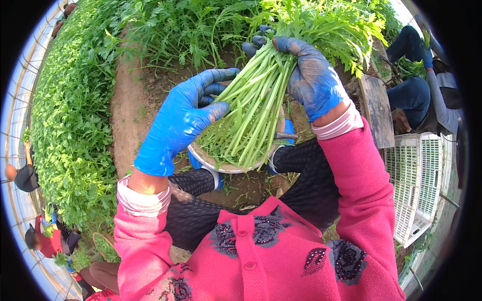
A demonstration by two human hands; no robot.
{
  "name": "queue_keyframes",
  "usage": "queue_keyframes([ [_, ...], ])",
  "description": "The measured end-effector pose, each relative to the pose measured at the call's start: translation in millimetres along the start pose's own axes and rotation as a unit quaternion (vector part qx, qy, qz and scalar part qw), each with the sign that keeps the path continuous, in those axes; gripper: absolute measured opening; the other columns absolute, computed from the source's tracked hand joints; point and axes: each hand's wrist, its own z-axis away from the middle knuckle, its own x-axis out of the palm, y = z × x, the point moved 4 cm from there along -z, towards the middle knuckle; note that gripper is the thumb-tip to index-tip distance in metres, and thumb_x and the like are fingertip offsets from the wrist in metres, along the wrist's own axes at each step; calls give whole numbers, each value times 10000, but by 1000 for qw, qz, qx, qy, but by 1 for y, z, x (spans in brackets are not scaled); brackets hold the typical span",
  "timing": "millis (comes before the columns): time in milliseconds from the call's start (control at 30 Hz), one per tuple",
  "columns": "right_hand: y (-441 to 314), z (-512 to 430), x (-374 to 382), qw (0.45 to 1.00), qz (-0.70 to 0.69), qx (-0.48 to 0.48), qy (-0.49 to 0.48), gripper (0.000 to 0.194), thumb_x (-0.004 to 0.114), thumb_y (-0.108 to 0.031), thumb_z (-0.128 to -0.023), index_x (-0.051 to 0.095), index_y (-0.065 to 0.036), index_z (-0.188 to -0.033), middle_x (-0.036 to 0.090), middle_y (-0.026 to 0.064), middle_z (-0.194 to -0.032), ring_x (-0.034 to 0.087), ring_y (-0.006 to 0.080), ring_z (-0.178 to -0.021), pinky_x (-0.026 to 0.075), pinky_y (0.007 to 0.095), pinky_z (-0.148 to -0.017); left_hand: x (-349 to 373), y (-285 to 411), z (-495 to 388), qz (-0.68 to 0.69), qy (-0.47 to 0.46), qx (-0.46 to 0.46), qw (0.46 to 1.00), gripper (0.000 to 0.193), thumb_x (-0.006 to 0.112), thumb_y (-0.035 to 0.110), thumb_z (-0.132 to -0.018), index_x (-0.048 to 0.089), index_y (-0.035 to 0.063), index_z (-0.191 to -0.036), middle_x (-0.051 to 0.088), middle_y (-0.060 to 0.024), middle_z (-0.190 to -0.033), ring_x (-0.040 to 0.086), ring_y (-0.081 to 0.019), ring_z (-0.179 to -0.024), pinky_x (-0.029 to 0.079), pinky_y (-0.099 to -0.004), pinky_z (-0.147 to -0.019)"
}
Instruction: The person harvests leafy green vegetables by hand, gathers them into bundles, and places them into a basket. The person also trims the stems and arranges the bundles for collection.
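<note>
My right hand [314, 71], in a soil-stained blue glove, grips a bunch of leafy greens [260, 94] just below the leaves. The deeply cut leaves spread away from me; the pale green stems fan down towards me. At the left side of the stems is my left hand [184, 116], also gloved in blue, its thumb and fingers apart and its fingertips at the stems' edge. Under the stem ends sits a round, pale-rimmed basin [226, 168] between my feet, holding loose green bits. A dark, narrow tool part [284, 136] sticks out by its right rim, mostly hidden.
Dense leafy crop [75, 124] grows along the left and ahead, beside a bare soil strip [130, 105]. On the right are a wooden board [376, 113], white plastic crates [410, 184] and a crouching person [410, 94]. More people [49, 240] work at the left edge.
</note>
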Motion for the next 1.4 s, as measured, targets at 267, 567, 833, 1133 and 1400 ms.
queue_keyframes([
  [267,4,-8,-8,999,-8,-21,27,308,427,-39,-933,426,45,-1229,513,258,-1206,493,425,-1167,418,562,-997,5,16,6,-330,51,248,909,566,535,-105,-765,538,115,-1286,571,-122,-1250,581,-225,-1085,458,-328,-935],
  [567,10,-7,-3,998,0,-22,56,305,388,-44,-947,416,38,-1239,497,270,-1218,485,432,-1171,394,581,-1009,14,26,13,-629,85,423,647,305,682,117,-711,665,216,-999,581,-107,-1243,561,-293,-1133,440,-437,-905],
  [833,-12,-5,-2,993,-33,-84,73,336,411,-60,-925,410,81,-1231,529,273,-1183,522,414,-1136,404,568,-1006,-6,12,13,-631,141,355,676,220,699,47,-672,629,135,-861,550,-114,-1286,487,-330,-1215,374,-444,-997],
  [1133,-78,-10,-7,962,-233,0,-141,355,409,-67,-923,450,84,-1241,535,278,-1218,548,390,-1119,381,558,-1023,-55,-57,19,-36,148,-9,988,720,720,28,-719,430,100,-1374,448,-76,-1382,503,-227,-1177,447,-349,-947],
  [1400,-61,-4,2,975,-207,-75,-26,385,423,-31,-900,406,116,-1255,512,290,-1230,531,405,-1132,405,542,-1010,29,-31,-11,265,-22,3,964,799,827,242,-676,433,-2,-1328,561,-96,-1240,562,-190,-1089,465,-312,-927],
])
